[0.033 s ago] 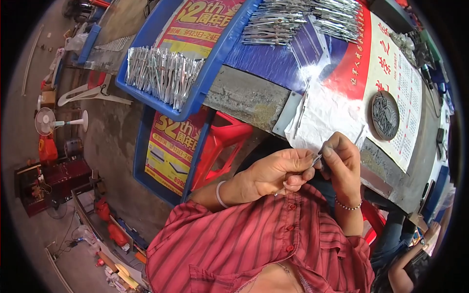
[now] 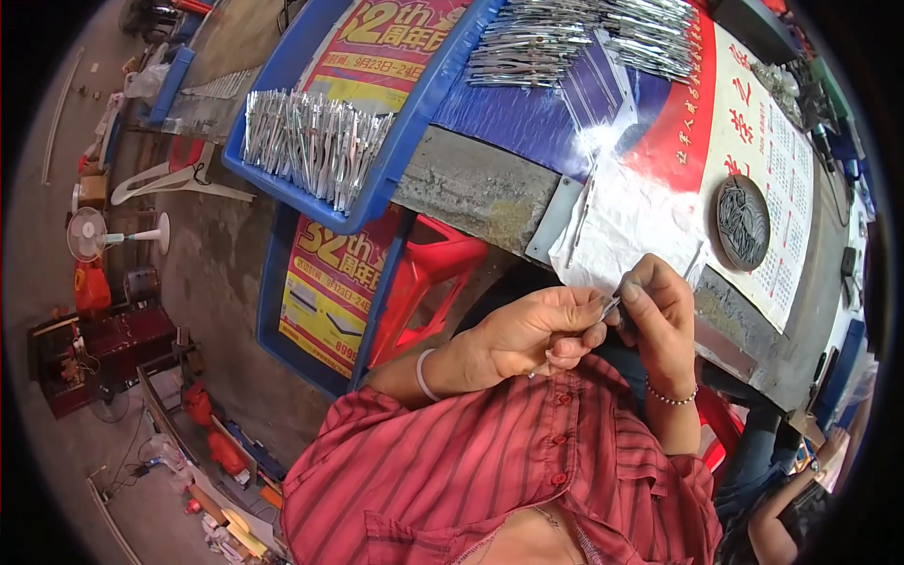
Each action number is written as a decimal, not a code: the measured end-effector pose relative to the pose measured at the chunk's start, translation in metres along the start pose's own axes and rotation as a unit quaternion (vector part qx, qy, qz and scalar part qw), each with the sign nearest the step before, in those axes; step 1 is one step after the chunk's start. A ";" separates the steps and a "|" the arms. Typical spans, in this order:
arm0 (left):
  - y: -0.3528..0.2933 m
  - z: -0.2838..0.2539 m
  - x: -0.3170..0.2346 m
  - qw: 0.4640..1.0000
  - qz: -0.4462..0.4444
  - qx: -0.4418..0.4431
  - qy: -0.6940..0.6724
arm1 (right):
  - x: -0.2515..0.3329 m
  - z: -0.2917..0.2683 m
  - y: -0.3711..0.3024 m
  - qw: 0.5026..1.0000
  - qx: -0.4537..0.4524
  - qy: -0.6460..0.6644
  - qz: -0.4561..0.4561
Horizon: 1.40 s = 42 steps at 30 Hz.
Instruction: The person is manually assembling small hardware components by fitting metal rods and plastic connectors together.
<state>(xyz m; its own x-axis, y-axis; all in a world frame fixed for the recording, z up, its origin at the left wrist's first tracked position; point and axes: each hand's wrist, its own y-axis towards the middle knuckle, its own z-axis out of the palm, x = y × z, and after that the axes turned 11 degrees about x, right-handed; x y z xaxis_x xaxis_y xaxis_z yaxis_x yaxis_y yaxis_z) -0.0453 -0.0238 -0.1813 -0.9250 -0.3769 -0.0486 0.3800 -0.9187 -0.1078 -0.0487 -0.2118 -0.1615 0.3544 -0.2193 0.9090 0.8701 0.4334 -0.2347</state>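
Observation:
My left hand (image 2: 532, 334) and my right hand (image 2: 659, 315) meet in front of my chest, just off the table's near edge. Both are closed in a pinch on a small, thin metal piece (image 2: 610, 306). Fingertips hide most of it, so its exact kind does not show. Just beyond my hands, a crumpled white sheet (image 2: 617, 231) covers the table edge, with a thin metal strip lying along its left side. To the right sits a round, dark dish (image 2: 744, 223) of small grey metal pins or rods.
On the left, a blue tray (image 2: 353, 212) holds many slim silvery pieces; another blue tray (image 2: 268, 311) is below it. More silvery strips (image 2: 574, 42) lie in piles at the back. A red stool (image 2: 438, 268) stands beneath the table. Another person's arm (image 2: 777, 527) shows at lower right.

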 end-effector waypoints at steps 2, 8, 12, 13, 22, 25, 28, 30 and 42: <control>-0.001 0.001 -0.001 1.000 0.000 -0.003 0.005 | 0.001 0.001 0.002 1.000 0.002 -0.004 0.000; -0.009 -0.001 -0.004 0.997 0.046 -0.039 0.048 | 0.002 0.010 0.011 0.999 -0.031 -0.020 0.009; -0.046 0.015 -0.029 0.929 0.212 -0.112 0.283 | 0.000 0.014 0.005 0.996 -0.062 0.012 -0.060; -0.058 0.021 -0.040 0.884 0.277 -0.156 0.342 | 0.001 0.010 0.001 0.996 -0.064 0.009 -0.067; -0.153 0.026 -0.159 0.215 0.259 -0.594 0.730 | -0.003 0.017 -0.012 0.999 -0.040 0.012 -0.014; -0.150 0.025 -0.172 0.224 0.209 -0.600 0.739 | -0.004 0.014 -0.019 0.999 -0.039 -0.001 -0.001; -0.149 0.027 -0.175 0.250 0.186 -0.595 0.741 | -0.002 0.005 -0.027 0.999 -0.047 0.003 -0.002; -0.147 0.026 -0.173 0.248 0.187 -0.582 0.752 | 0.002 -0.003 -0.034 0.999 -0.052 -0.016 0.000; -0.143 0.040 -0.130 0.327 0.461 -0.460 0.686 | 0.045 -0.148 -0.026 0.801 -0.268 -0.526 -0.094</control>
<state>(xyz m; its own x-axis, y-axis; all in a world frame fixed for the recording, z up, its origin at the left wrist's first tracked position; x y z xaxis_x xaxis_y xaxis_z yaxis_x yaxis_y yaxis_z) 0.0206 0.1520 -0.1202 0.2155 0.5429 -0.8117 0.9180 0.1707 0.3579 -0.0052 -0.3624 -0.1657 -0.0393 0.7446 0.6664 0.9964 -0.0211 0.0823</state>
